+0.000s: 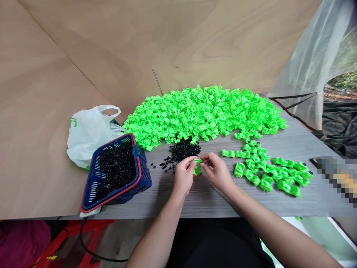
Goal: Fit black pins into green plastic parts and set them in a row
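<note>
A small bright green plastic toy car body (197, 170) is held just above the table's front half. My left hand (183, 176) is closed on its left side, thumb and fingers pinching it. From the other side, the fingertips of my right hand (215, 170) pinch its upper right edge; whether they also hold a small black part is too hidden to tell. Just beyond my hands lies a pile of black wheel axles (185, 149), with some loose ones spread toward the left. Several green car bodies (266, 183), some with black wheels showing, lie on the right.
A large heap of green car bodies (206, 113) spans the table's back. At left stands a blue basket with a red rim (138, 163), full of black axles, beside a white plastic bag (89, 134). A pixelated object (337, 175) lies at right. Plywood walls (173, 44) enclose the table.
</note>
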Demonstrator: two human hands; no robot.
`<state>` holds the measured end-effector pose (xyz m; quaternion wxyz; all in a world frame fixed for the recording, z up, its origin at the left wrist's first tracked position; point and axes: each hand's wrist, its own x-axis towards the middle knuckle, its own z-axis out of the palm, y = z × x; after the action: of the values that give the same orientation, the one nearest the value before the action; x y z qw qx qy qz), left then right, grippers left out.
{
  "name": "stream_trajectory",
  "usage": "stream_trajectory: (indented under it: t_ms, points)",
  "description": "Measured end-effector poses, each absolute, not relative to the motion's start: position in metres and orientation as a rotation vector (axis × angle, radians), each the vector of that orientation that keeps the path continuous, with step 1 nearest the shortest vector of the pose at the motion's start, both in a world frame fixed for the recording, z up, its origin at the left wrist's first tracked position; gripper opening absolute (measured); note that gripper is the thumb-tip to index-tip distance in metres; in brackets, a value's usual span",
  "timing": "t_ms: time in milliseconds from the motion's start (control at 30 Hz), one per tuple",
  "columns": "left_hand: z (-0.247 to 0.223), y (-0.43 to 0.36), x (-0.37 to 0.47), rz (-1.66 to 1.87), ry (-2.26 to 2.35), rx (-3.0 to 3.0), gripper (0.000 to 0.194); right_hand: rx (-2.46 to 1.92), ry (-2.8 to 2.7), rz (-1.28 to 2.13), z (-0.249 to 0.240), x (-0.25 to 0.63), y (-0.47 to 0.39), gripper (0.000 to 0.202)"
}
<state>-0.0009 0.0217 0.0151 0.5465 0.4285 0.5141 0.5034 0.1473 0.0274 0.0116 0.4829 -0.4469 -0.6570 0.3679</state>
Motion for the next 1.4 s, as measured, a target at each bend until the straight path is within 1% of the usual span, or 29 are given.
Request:
stream_trajectory:
  t_ms: [100, 167, 367, 533, 633, 767, 800, 867, 933, 1000, 1067, 1133, 1267, 1333, 1400]
  points:
    - [0.016, 0.021, 0.001, 1.24, 1.237, 1.082, 0.036, -1.058, -1.392, 1.174, 0.01, 0.146, 0.031, 0.016]
    - [0.017, 0.021, 0.003, 1.269, 1.241, 1.12, 0.034, -1.035, -1.322, 1.25, 0.01, 0.146, 0.033, 0.019]
    - [0.02, 0.019, 0.006, 1.262, 1.22, 1.117, 0.034, -0.995, -1.228, 1.316, 0.004, 0.148, 0.038, 0.022]
    - [0.021, 0.023, 0.002, 1.201, 1.14, 1.194, 0.026, -0.979, -1.269, 1.285, 0.009, 0.149, 0.044, 0.021]
    - [0.02, 0.025, -0.003, 1.156, 1.133, 1.199, 0.03, -0.986, -1.315, 1.261, 0.016, 0.146, 0.048, 0.019]
    - [0.018, 0.025, -0.009, 1.152, 1.158, 1.133, 0.045, -1.024, -1.328, 1.172, 0.009, 0.146, 0.062, 0.019]
    - [0.018, 0.025, -0.01, 1.155, 1.169, 1.115, 0.044, -1.082, -1.359, 1.112, 0.004, 0.148, 0.065, 0.017]
    - [0.018, 0.026, -0.014, 1.164, 1.189, 1.06, 0.035, -1.232, -1.544, 0.92, -0.007, 0.154, 0.071, 0.014]
    - [0.017, 0.026, -0.018, 1.189, 1.213, 0.982, 0.025, -1.334, -1.806, 0.727, -0.017, 0.157, 0.072, 0.02]
    - [0.016, 0.026, -0.021, 1.223, 1.224, 0.902, 0.024, -1.382, -1.988, 0.611, -0.022, 0.158, 0.071, 0.026]
    - [0.014, 0.026, -0.022, 1.245, 1.208, 0.848, 0.025, -1.419, -2.048, 0.562, -0.023, 0.154, 0.071, 0.029]
    - [0.013, 0.025, -0.023, 1.258, 1.178, 0.819, 0.025, -1.459, -2.053, 0.523, -0.022, 0.148, 0.073, 0.027]
    - [0.011, 0.024, -0.022, 1.279, 1.157, 0.842, 0.025, -1.581, -2.048, 0.453, -0.02, 0.137, 0.085, 0.012]
    - [0.012, 0.024, -0.022, 1.266, 1.158, 0.889, 0.03, -1.639, -2.047, 0.454, -0.02, 0.133, 0.09, 0.01]
    - [0.012, 0.023, -0.023, 1.257, 1.156, 0.92, 0.04, -1.682, -2.028, 0.476, -0.022, 0.13, 0.093, 0.01]
